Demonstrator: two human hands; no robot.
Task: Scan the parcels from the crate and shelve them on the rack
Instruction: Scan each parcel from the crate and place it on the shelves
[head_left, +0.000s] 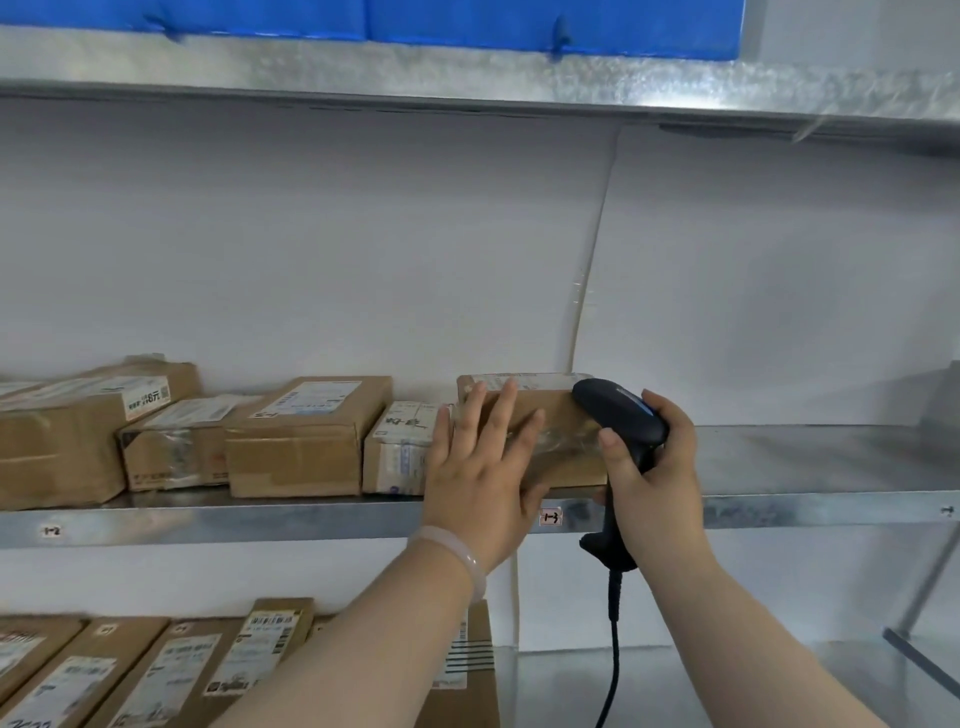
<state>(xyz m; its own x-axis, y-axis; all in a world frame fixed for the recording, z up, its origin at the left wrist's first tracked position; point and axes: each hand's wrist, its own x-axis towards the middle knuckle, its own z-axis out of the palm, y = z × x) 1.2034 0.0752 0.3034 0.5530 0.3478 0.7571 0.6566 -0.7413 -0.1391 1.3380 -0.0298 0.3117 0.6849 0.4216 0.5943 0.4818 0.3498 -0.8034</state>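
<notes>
A brown cardboard parcel (558, 415) stands on the middle metal shelf (810, 506) of the rack, last on the right in a row of parcels. My left hand (480, 467) lies flat against its front face, fingers straight and spread. My right hand (657, 467) grips a black handheld barcode scanner (621, 415), whose head sits against the parcel's right end. The scanner's cable (613, 654) hangs down. The crate is out of view.
Several brown parcels (306, 436) line the middle shelf to the left. More labelled parcels (176, 670) lie on the lower shelf (675, 686). Shelf tags reading 1-2 (52, 531) and 1-3 (550, 517) mark the shelf lip. An upper shelf (467, 78) runs overhead. A white wall stands behind.
</notes>
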